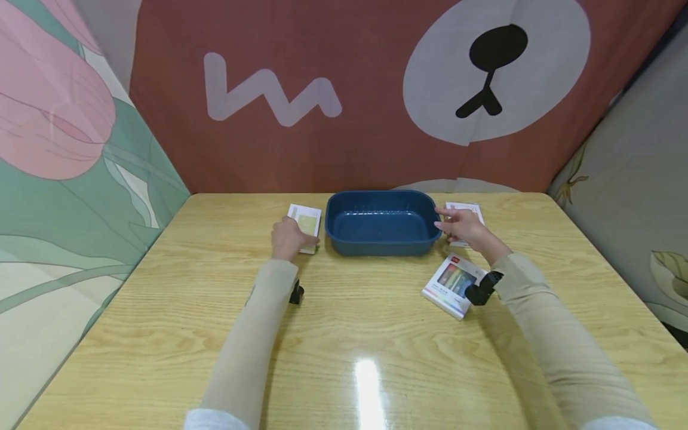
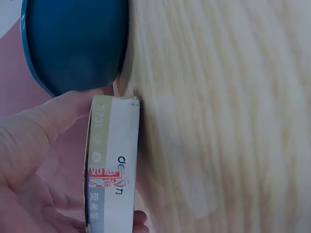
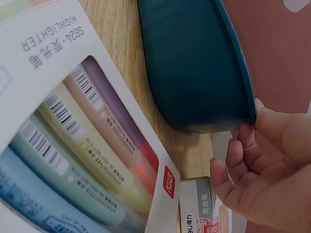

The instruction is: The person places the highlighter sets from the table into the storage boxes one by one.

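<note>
Lower right of centre on the counter, a highlighter pack lies askew, its right edge masked by a black wrist camera. Left of centre, the left hand grips a pale box, partly covering it; opposite, the right hand pinches the mid-frame blue basin by its rim, obscuring a white box.

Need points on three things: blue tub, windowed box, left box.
Blue tub (image 1: 383, 227), head view: bare inner floor.
Windowed box (image 1: 455, 282), head view: front, at the window.
Left box (image 2: 112, 155), left wrist view: printed narrow side.
</note>
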A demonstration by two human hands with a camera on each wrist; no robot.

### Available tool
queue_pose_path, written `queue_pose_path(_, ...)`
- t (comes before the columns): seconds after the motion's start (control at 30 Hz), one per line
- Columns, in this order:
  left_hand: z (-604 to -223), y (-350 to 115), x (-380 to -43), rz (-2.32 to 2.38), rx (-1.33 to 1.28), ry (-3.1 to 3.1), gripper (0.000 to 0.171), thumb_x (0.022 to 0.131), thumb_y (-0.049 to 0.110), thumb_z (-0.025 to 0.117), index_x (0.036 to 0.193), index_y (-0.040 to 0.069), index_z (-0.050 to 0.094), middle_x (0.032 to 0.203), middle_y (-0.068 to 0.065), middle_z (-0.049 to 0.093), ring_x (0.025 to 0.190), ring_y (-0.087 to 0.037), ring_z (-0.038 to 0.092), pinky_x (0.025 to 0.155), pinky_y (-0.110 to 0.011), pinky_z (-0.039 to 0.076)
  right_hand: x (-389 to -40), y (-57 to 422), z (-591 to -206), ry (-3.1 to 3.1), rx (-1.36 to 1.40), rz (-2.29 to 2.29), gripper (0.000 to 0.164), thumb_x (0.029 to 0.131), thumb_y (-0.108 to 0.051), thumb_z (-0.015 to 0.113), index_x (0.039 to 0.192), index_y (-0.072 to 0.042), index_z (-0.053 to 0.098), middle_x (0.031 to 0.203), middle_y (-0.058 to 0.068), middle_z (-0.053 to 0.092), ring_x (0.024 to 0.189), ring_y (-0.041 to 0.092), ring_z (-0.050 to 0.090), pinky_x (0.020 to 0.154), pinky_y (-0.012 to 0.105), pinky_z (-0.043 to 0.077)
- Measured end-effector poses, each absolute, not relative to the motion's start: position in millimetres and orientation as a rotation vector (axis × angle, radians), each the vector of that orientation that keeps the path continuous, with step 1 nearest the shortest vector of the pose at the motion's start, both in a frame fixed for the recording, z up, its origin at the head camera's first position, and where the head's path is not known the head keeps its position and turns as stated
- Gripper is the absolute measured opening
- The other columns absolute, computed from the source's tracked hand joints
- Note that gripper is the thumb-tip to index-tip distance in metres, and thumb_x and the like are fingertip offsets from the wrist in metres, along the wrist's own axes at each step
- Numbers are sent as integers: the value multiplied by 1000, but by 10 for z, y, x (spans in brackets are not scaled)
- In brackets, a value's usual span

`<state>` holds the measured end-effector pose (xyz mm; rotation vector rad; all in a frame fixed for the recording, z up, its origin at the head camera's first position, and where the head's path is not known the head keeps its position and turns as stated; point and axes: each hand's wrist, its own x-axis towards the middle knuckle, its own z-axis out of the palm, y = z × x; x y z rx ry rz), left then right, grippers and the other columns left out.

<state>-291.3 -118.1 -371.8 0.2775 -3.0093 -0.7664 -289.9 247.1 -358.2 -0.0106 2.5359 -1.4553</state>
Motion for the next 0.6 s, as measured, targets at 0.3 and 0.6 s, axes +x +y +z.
queue_pose_path(0.3, -3689, -1255, -2903, -859, 283, -3047, 86, 65, 41, 77, 121, -12, 38, 109, -30, 47, 102, -41, 47, 84, -45, 41, -2891, 2461, -3556, 2525, 37, -1416, 50, 93, -14, 50, 139, -6, 32, 138, 19, 28, 68, 16, 47, 59, 30, 46)
queue_pose_path(0.6, -3712, -1434, -2909, -1261, 162, -2961, 57, 82, 22, 64, 119, -13, 38, 100, -25, 54, 92, -33, 52, 84, -41, 40, -2890, 2462, -3540, 2527, 42, -1419, 50, 92, -15, 51, 138, -6, 33, 93, 11, 44, 68, 17, 46, 59, 29, 46)
